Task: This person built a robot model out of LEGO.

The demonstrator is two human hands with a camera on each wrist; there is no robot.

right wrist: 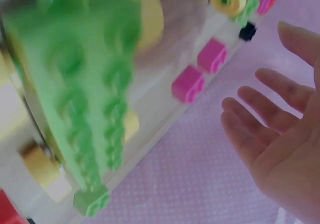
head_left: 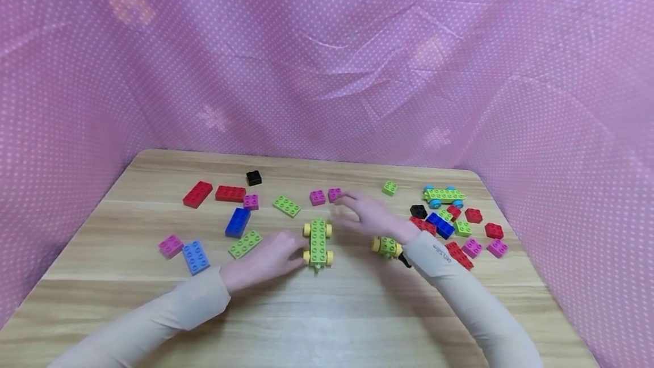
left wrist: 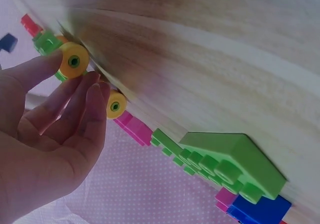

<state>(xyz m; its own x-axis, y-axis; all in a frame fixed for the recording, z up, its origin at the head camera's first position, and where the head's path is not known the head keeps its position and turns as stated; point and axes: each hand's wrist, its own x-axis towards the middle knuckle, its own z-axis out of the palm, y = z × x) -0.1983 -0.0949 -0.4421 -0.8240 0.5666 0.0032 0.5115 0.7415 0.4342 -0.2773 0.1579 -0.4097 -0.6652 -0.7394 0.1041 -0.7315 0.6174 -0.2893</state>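
A green toy car base (head_left: 318,243) with studs and yellow wheels stands mid-table, beside my left hand (head_left: 273,260). In the left wrist view, that hand's thumb and curled fingertips pinch around one yellow wheel (left wrist: 74,61) at the base's side. My right hand (head_left: 365,217) hovers above the table, fingers spread and loosely bent, holding nothing. Just beyond its fingertips lie two pink bricks (head_left: 318,197). Under the right wrist sits a second green car base (head_left: 386,246) with yellow wheels, partly covered by the arm; it looms large and blurred in the right wrist view.
Red, blue, pink and light green bricks (head_left: 245,244) lie scattered on the left. A black brick (head_left: 254,178) sits at the back. More bricks cluster at the right, with a green car base on blue wheels (head_left: 444,196). A pink dotted cloth (head_left: 327,72) hangs around the table.
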